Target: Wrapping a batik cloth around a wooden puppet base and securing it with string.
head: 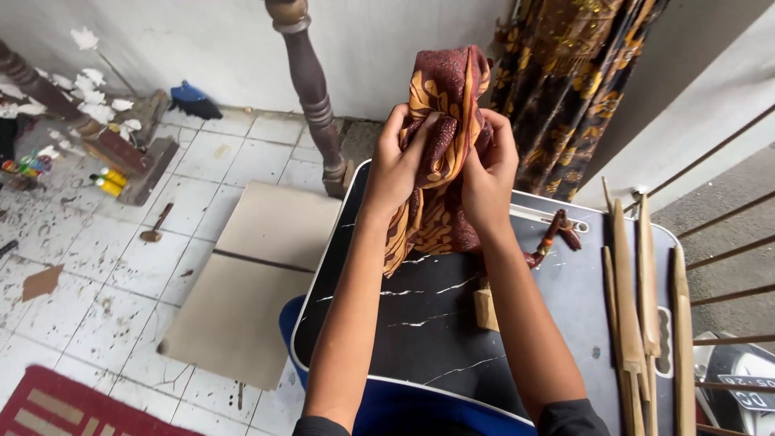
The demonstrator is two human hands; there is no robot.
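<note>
Left hand [397,165] and right hand [491,173] grip patterned cloth [442,97] above black table [420,315], wooden sticks [634,299] alongside.

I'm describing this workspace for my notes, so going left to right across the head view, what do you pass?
Red patterned mat → beige boards on the floor → left hand → patterned brown cloth → right hand → wooden sticks along the table's right side.

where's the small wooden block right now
In the head view, the small wooden block sits on the black marbled tabletop, just left of the right forearm, below the patterned cloth both hands hold.
</note>
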